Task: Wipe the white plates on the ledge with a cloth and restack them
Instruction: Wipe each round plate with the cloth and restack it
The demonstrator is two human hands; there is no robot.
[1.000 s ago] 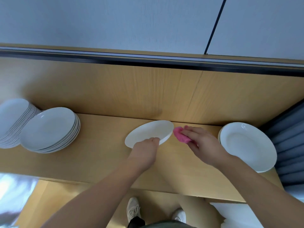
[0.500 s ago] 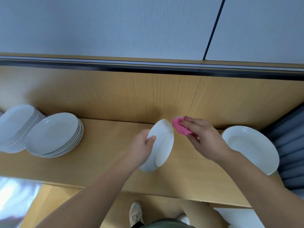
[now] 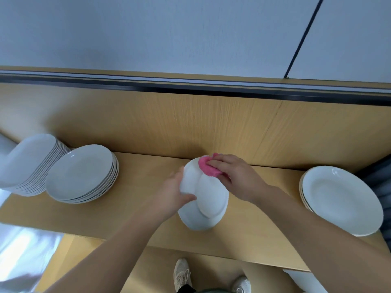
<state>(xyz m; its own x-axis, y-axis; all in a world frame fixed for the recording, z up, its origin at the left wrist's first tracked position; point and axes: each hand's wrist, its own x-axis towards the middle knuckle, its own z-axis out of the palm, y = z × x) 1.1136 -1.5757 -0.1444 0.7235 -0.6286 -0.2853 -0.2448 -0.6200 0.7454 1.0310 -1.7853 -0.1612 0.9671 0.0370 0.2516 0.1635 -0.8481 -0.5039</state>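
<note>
Because my left hand [image 3: 175, 193] grips the plate [image 3: 209, 199] by its rim, tilted above the ledge [image 3: 148, 166], it sits steady for wiping. My right hand [image 3: 234, 176] clutches the pink cloth [image 3: 206, 167], pressing it against the plate's upper edge.

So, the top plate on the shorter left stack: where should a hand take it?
I'd take the top plate by its rim at the near right edge, coming from the front. It lies flat and shallow, so only the rim offers a hold; the taller stack crowds its left and the wood panel stands behind.
</note>
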